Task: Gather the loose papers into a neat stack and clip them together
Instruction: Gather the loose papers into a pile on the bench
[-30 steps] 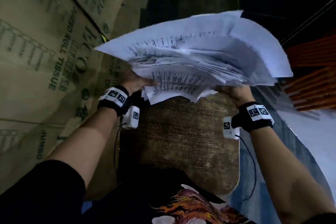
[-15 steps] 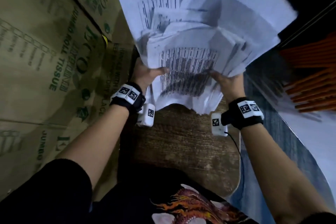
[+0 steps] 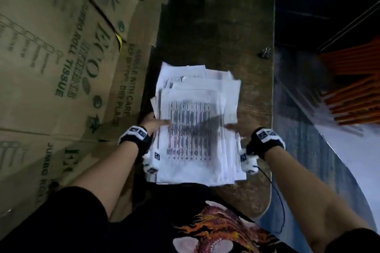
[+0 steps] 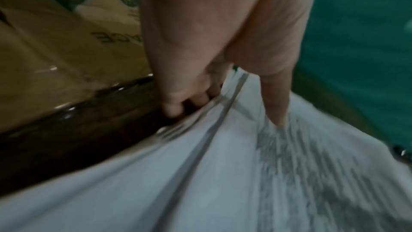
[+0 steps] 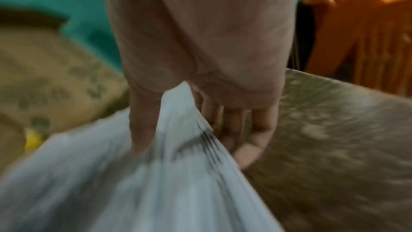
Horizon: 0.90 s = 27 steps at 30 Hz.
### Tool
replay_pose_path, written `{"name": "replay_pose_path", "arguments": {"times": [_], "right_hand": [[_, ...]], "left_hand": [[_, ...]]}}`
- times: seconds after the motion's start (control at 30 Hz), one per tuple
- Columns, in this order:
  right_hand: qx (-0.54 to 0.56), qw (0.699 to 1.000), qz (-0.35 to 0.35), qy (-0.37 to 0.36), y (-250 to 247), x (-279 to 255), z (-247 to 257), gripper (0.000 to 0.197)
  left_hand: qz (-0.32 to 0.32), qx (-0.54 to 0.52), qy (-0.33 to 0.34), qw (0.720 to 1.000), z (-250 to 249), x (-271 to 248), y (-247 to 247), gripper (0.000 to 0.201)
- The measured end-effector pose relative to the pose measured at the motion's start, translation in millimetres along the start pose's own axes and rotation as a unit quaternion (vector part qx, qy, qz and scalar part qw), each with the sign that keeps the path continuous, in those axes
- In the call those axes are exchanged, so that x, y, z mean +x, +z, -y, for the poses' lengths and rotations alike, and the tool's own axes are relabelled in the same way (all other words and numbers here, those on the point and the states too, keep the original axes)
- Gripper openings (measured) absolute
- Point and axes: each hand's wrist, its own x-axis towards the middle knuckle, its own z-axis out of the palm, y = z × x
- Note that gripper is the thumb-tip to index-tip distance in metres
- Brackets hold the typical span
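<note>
A rough pile of white printed papers (image 3: 197, 125) lies flat and low over the near part of the wooden table (image 3: 216, 26), its sheets fanned and uneven at the far end. My left hand (image 3: 153, 124) grips its left edge, with the thumb (image 4: 276, 105) on top and the fingers (image 4: 185, 98) curled beneath. My right hand (image 3: 236, 128) grips the right edge the same way, thumb (image 5: 142, 130) above and fingers (image 5: 245, 138) below. A small black binder clip (image 3: 266, 52) sits alone near the table's right edge, beyond the pile. Whether the pile rests fully on the table I cannot tell.
Printed cardboard boxes (image 3: 61, 68) stand close along the table's left side. Orange slatted furniture (image 3: 353, 88) is off to the right, past a gap down to the floor. Bare table wood shows beyond the pile.
The papers were held up and tilted on end in the air. Both hands have brought them down flat, closer to my body.
</note>
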Motion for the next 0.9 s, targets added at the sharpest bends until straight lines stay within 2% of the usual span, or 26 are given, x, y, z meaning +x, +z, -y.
{"name": "replay_pose_path", "arguments": {"times": [0.03, 0.07, 0.13, 0.2, 0.27, 0.33, 0.4, 0.5, 0.57, 0.63, 0.67, 0.77, 0.83, 0.87, 0.9], "right_hand": [[-0.015, 1.0, -0.003, -0.011, 8, 3, -8, 0.053], [0.01, 1.0, -0.009, -0.015, 13, 2, -10, 0.055], [0.081, 0.996, -0.008, -0.018, 19, -4, -13, 0.052], [0.126, 0.992, 0.007, -0.016, 28, -6, -11, 0.055], [0.142, 0.99, 0.004, -0.002, 43, 1, -12, 0.066], [0.136, 0.99, 0.017, -0.019, 54, 8, -10, 0.065], [0.126, 0.992, 0.023, -0.014, 47, -8, 11, 0.072], [0.13, 0.991, 0.03, 0.031, 39, -9, 7, 0.09], [0.109, 0.994, 0.023, 0.006, 40, -9, 8, 0.099], [0.106, 0.993, 0.011, -0.044, 46, -5, 8, 0.108], [0.137, 0.989, -0.001, -0.049, 47, -8, 11, 0.108], [0.245, 0.967, -0.058, -0.039, 39, -1, -3, 0.083], [0.293, 0.953, -0.067, -0.034, 27, 3, -18, 0.111], [0.322, 0.945, -0.046, -0.036, 20, -5, -18, 0.116], [0.357, 0.933, -0.014, -0.051, 18, -7, -21, 0.109]], "left_hand": [[-0.01, 0.014, -0.005, 1.0, 17, 12, 0, 0.093], [-0.022, 0.022, -0.008, 0.999, 31, 24, 1, 0.091], [-0.038, 0.022, -0.011, 0.999, 39, 29, 1, 0.079], [-0.032, 0.008, -0.007, 0.999, 18, 1, 9, 0.062], [-0.03, 0.029, -0.009, 0.999, 9, -10, 19, 0.072], [-0.035, 0.037, -0.012, 0.999, 10, -9, 26, 0.085], [-0.033, 0.012, -0.013, 0.999, 9, -12, 25, 0.082], [-0.001, -0.039, -0.031, 0.999, 16, -10, 16, 0.08], [-0.001, -0.029, -0.058, 0.998, 31, 1, 18, 0.086], [0.006, -0.014, -0.063, 0.998, 37, 3, 24, 0.103], [0.006, -0.017, -0.054, 0.998, 35, -1, 25, 0.101], [0.034, -0.048, -0.006, 0.998, 17, -31, 21, 0.056], [0.074, -0.088, 0.006, 0.993, 14, -40, 11, 0.063], [0.09, -0.105, 0.007, 0.99, 14, -40, 7, 0.075], [0.105, -0.1, 0.001, 0.989, 11, -42, 6, 0.083]]}}
